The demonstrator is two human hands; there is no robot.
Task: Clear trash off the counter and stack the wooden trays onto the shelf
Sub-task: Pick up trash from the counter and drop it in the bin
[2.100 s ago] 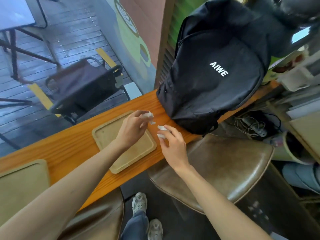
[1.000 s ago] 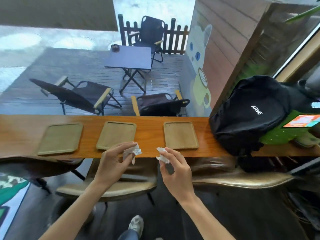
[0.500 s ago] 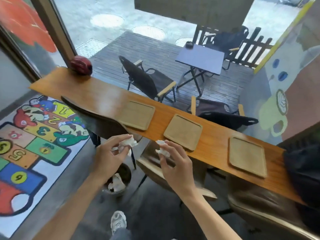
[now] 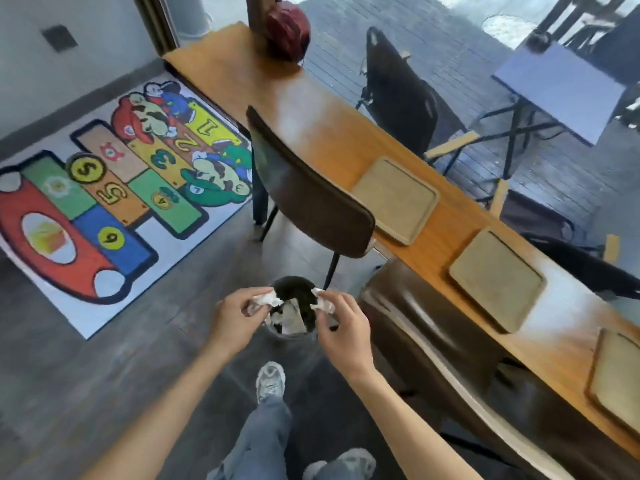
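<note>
Trash step in hand: left hand (image 4: 232, 318) pinches a crumpled white paper wad (image 4: 266, 299) and right hand (image 4: 341, 327) pinches another white paper scrap (image 4: 322, 303), both held right over the small round dark bin (image 4: 293, 308) on the floor. Next, prob. just let go so both drop in. Then on to the flat tan wooden trays (image 4: 398, 199), lying in a row along the long orange-brown wooden tabletop (image 4: 322, 109) w/ arms stretched fwd, fingers curled inward.

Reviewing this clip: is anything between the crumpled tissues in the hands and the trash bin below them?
Nothing visible. The left hand and right hand each pinch a crumpled tissue directly over the open trash bin, which already holds some paper.
</note>
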